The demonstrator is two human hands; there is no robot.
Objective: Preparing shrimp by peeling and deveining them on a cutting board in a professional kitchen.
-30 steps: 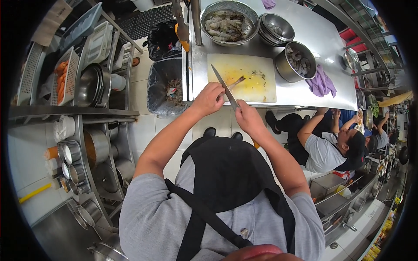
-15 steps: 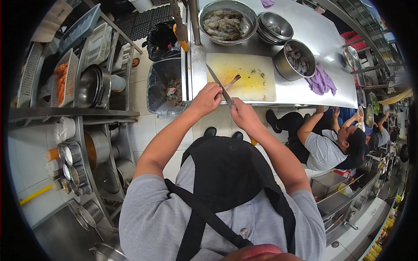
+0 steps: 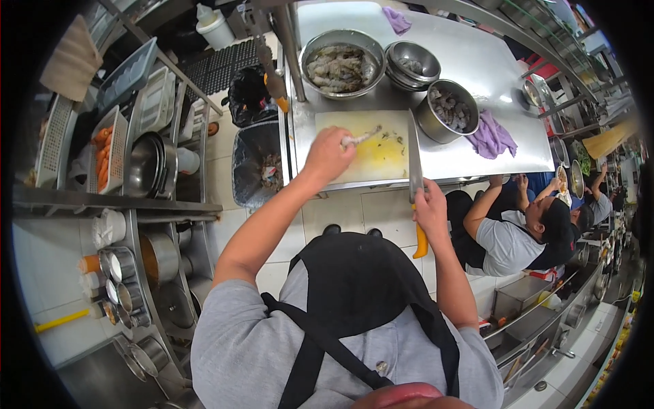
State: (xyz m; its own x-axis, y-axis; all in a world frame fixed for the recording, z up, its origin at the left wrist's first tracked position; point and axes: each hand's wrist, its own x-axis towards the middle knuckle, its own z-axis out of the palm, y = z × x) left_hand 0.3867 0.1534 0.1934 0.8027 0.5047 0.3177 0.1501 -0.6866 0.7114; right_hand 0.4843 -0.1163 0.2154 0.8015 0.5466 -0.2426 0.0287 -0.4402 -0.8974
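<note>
Over the left side of the cutting board (image 3: 328,124), my left hand (image 3: 330,155) is closed around a shrimp (image 3: 364,138), whose tail end points to the right. My right hand (image 3: 430,206) grips a knife (image 3: 415,153) with an orange-yellow handle; its blade points away from me along the board's right edge. Dark scraps lie on the yellow-stained board. Beyond it stands a metal bowl (image 3: 372,67) of grey shrimp with shells. A deep metal pot (image 3: 430,128) to the right contains what look like peeled shrimp.
Stacked metal bowls (image 3: 398,80) stand between bowl and pot. A purple cloth (image 3: 493,137) lies right of the pot. Left of the steel table is a lined waste bin (image 3: 245,146) with scraps. Shelves with carrots (image 3: 104,157) rise at the left. A co-worker (image 3: 514,238) is at the right.
The knife has moved right, away from the left hand, and now points straight ahead. My left hand has lifted the shrimp's tail end. The view has shifted slightly.
</note>
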